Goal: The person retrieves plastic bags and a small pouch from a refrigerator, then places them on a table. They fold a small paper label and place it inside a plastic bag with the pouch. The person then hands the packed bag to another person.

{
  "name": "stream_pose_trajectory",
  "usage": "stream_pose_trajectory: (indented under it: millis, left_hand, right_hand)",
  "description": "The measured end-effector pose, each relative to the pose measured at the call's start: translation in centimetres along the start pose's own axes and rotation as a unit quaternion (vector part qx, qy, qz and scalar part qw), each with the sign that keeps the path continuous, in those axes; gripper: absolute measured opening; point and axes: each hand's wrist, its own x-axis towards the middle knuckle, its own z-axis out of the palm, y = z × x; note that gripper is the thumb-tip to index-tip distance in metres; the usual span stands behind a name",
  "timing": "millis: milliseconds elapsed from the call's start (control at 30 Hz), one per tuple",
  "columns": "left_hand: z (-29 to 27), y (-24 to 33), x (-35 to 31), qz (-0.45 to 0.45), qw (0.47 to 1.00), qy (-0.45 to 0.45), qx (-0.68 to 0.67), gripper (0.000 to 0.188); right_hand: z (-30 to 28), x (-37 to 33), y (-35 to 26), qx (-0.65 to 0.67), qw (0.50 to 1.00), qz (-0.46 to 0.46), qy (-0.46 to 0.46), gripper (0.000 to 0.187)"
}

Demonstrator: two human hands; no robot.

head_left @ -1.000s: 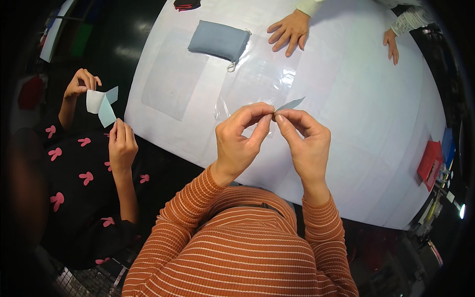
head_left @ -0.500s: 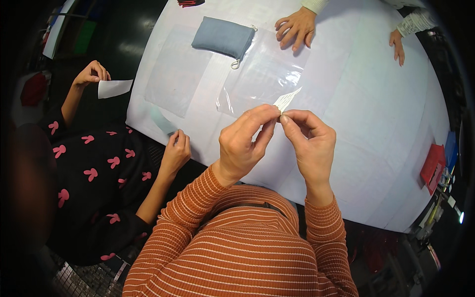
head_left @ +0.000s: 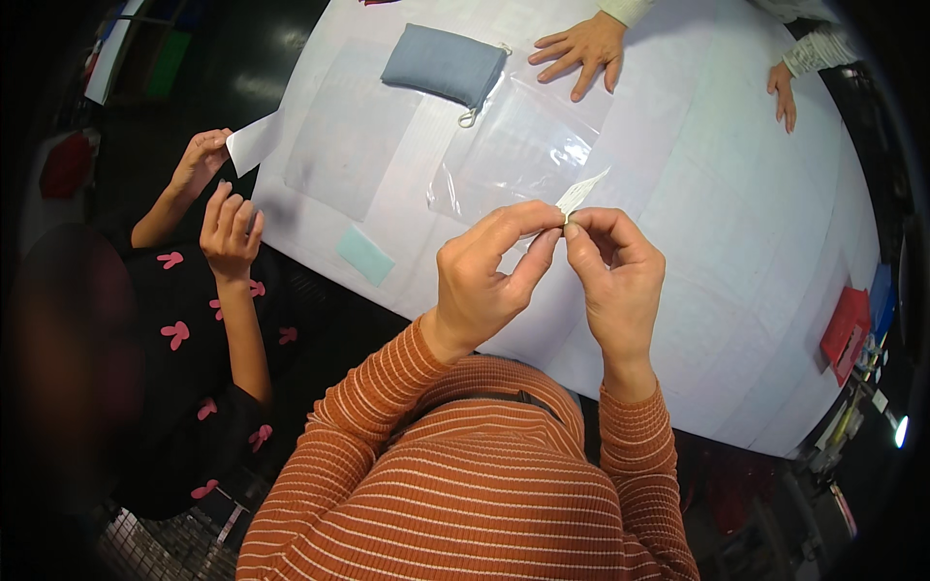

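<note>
Between my two hands is a small white printed tag, with its pointed free end sticking up away from me. My left hand pinches its lower end between thumb and fingers. My right hand pinches at the same spot, fingertips almost touching the left ones. Just beyond them a clear plastic bag lies flat on the white table. A grey-blue fabric pouch with cord loops at one end rests at the bag's far left corner.
Another clear plastic sheet and a pale green slip lie to the left. A person at my left holds a white paper. Across the table, another person's hand rests flat. A red box stands at the right edge.
My hands have shifted slightly right with the tag still pinched. The person at left has put the pale green slip on the table, drawn that hand back and raised the white paper.
</note>
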Motion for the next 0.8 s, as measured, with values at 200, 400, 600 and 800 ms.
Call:
stream_pose_trajectory:
  millis: [200,400,600,800]
  left_hand:
    - [-0.7,0.7,0.6,0.018,0.999,-0.030,0.036,0.016]
    - [-1.3,1.0,0.6,0.030,0.996,-0.051,0.065,0.016]
    - [-1.6,1.2,0.7,0.046,0.990,-0.072,0.108,0.017]
    - [-2.0,0.9,0.8,-0.030,0.995,-0.080,0.050,0.010]
  right_hand:
    - [0.3,-0.3,0.5,-0.044,0.997,-0.066,0.020,0.007]
    - [0.6,-0.6,0.9,-0.082,0.990,-0.111,0.035,0.006]
    - [0.7,-0.8,0.8,-0.110,0.986,-0.118,0.038,0.007]
    - [1.0,-0.6,1.0,-0.098,0.990,-0.101,0.023,0.007]
